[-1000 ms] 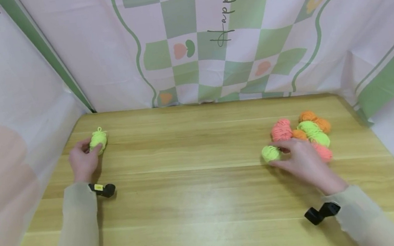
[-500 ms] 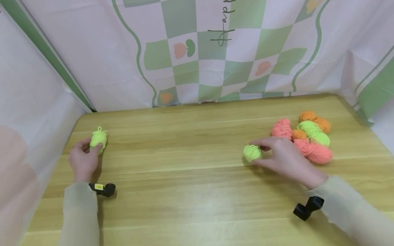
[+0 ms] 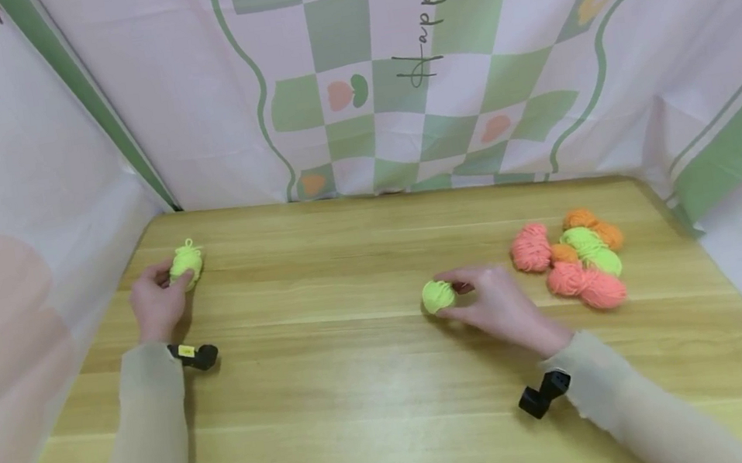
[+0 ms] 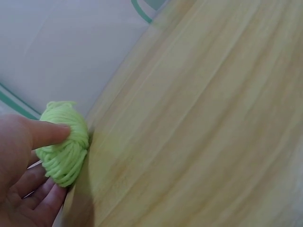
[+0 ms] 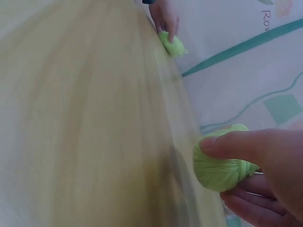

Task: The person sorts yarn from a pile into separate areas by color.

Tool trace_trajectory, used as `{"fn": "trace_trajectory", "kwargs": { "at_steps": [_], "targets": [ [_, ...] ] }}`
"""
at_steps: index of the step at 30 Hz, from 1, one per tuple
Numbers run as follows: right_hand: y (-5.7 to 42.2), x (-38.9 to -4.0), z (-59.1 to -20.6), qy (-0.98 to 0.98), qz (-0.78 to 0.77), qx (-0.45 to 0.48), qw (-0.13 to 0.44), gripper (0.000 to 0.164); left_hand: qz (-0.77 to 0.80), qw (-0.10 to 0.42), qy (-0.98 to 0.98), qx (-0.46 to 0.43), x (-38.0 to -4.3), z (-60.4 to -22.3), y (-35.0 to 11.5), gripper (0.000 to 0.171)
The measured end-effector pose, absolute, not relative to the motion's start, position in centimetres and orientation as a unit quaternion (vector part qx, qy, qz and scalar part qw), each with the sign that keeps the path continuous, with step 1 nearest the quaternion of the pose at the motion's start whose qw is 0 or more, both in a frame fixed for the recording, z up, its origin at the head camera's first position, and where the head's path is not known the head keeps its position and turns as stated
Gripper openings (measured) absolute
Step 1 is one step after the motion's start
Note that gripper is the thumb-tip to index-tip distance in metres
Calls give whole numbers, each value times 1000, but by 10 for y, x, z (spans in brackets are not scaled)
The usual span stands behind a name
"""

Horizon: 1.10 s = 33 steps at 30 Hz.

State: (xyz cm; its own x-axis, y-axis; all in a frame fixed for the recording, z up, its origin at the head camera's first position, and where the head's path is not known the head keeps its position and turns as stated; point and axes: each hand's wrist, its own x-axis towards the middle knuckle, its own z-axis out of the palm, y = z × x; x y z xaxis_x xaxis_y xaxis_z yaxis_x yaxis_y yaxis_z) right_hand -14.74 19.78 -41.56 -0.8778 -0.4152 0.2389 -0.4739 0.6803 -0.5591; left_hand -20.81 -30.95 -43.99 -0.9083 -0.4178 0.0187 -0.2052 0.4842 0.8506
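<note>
Lime yarn balls [image 3: 187, 263] [image 3: 438, 296] pinched in hands [image 3: 158, 305] [image 3: 504, 309], one each

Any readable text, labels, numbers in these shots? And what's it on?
"Happy": back cloth, running sideways up the print.
"Ro" plus an unclear last letter: left cloth, at the top left; also in the right wrist view.
Yellow label on the black wrist device at the left wrist: too small to read.

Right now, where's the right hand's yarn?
In the head view, the lime yarn is right of centre, pinched by the right hand, left of the coral bundles.
</note>
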Motion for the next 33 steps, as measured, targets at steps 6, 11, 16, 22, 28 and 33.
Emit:
{"fn": "trace_trajectory", "kwargs": {
  "at_steps": [6,11,16,22,28,33],
  "targets": [
    [180,-142,-420,-908,324,265,35,49,-476,110,-853,182,-208,-439,-309,51],
    [166,-141,-425,-901,335,275,23,48,-476,109,-854,182,-209,-440,-309,50],
    [152,-140,-427,-897,343,281,12,48,-476,112,-854,179,-208,-440,-309,50],
    [135,-137,-429,-889,354,291,-3,48,-473,117,-857,171,-209,-442,-311,50],
    [117,-135,-432,-882,370,290,-23,48,-475,111,-855,175,-208,-441,-310,50],
    [104,-135,-435,-875,385,293,-30,48,-475,110,-855,178,-208,-439,-309,50]
  ]
}}
